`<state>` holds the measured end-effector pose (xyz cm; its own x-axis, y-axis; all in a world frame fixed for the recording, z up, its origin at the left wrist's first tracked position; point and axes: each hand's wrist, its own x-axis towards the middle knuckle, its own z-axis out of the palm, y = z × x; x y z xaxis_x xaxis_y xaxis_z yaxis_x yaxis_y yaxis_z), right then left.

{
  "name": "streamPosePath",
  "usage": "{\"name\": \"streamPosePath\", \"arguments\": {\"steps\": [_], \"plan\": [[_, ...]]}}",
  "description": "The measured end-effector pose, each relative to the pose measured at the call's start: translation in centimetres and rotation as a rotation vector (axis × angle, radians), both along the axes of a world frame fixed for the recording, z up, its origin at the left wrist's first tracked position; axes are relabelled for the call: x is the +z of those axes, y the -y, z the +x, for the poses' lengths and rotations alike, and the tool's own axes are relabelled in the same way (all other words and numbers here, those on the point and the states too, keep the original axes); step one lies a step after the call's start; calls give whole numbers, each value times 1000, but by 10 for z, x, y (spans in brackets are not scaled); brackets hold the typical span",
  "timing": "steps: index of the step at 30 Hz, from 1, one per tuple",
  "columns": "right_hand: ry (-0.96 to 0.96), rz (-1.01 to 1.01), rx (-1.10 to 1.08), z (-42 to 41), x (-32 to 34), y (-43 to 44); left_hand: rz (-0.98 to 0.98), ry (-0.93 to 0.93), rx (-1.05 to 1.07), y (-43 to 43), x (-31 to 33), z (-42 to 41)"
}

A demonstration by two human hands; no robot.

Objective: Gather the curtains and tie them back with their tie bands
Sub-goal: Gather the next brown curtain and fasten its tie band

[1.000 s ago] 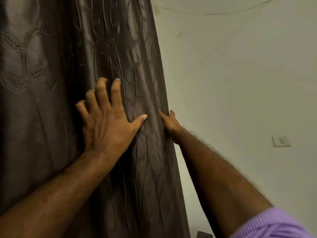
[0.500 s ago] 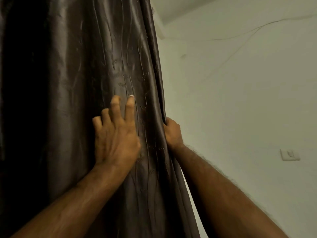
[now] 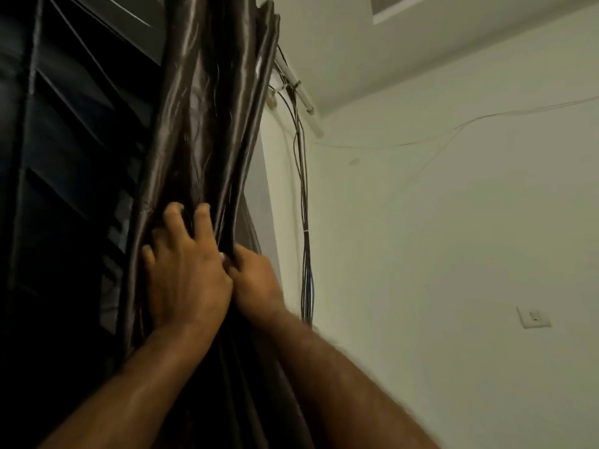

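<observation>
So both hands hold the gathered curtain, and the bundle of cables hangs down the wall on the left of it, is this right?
Not quite. The left hand and right hand do hold the gathered curtain, but the bundle of cables hangs down the wall on the right of it, not the left. The head view shows this.

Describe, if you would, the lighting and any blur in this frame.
Head view: dim overall, with a greenish cast on the wall; the window at left is almost black; pale streaks of sheen run along the curtain folds; the right forearm has a motion-smeared edge, while the left hand is fairly sharp.
</observation>
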<state>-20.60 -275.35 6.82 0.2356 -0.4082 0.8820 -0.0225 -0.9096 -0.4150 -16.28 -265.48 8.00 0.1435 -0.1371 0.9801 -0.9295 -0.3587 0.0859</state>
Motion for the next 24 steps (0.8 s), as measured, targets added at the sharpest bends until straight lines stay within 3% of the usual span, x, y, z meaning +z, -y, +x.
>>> {"name": "streamPosePath", "arguments": {"steps": [3,7,10,15,19,24], "plan": [[14,151,-7,-12,-5,-9,54,-186,-197,-24,6,7],[115,358,-117,-55,-6,18,76,-275,-362,-29,8,10],[157,313,-129,-72,-13,23,65,-328,-433,-27,11,1],[157,109,-97,-71,-17,21,97,-221,-416,-23,8,-12],[152,199,-87,-71,-10,10,139,-274,-372,-17,10,-17],[61,283,-291,-75,-1,16,114,-296,-419,-13,10,-25]]}}
